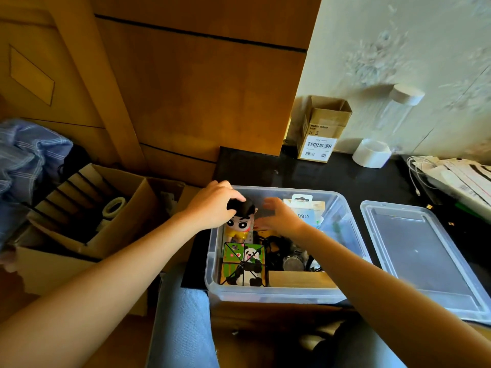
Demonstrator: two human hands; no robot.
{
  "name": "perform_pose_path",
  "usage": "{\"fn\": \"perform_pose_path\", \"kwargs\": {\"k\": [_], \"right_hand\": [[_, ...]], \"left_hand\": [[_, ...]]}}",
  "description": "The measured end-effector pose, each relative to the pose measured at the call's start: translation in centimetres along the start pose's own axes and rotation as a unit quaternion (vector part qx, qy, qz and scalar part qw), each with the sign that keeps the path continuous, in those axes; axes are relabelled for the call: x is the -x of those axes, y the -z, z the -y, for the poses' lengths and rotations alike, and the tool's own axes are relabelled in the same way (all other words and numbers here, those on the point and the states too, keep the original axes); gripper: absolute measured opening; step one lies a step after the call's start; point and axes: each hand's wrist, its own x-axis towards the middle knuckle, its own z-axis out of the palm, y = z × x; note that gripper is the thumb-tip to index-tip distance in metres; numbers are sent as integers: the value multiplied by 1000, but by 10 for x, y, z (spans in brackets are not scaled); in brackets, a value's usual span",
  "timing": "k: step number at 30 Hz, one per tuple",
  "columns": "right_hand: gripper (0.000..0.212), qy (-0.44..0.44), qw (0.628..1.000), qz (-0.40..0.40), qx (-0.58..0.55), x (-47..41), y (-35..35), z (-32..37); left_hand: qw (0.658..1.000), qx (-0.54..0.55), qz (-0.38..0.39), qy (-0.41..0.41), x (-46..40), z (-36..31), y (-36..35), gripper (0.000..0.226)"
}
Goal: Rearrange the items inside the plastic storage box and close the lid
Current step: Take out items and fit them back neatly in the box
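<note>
Single head-worn wide view, angled forward and down, close over storage box (279,294)

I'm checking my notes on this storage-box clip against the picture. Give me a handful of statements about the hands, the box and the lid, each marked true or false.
1. The left hand grips the cartoon figure by its black head. True.
2. The lid is snapped onto the plastic storage box. False: it lies flat on the black table, to the right of the box.
3. The panda cube sits in the near left corner of the box. True.
4. The right hand holds the roll of tape. False: it hovers open over the box; the tape lies in the cardboard box on the left.
5. The figure wears a yellow top. True.
</note>
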Motion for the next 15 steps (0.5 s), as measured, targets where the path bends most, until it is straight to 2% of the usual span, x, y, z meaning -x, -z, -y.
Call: {"fn": "perform_pose_path", "kwargs": {"k": [1, 3, 6, 11, 15], "right_hand": [[50, -12, 999, -7, 38, 0, 4, -2], [37, -27, 995, 32, 92, 2, 8, 2], [29, 7, 998, 33, 57, 4, 0, 8], [29, 43, 998, 43, 33, 2, 4, 11], [29, 5, 1000, 2, 25, 3, 35, 3]], "left_hand": [[1000, -26, -1, -10, -1, 0, 1, 36], [998, -52, -10, -30, -4, -2, 3, 35], [996, -55, 2, -70, -9, -6, 3, 40], [989, -119, 8, -91, -11, -7, -7, 38], [991, -107, 5, -74, -15, -3, -13, 38]]}}
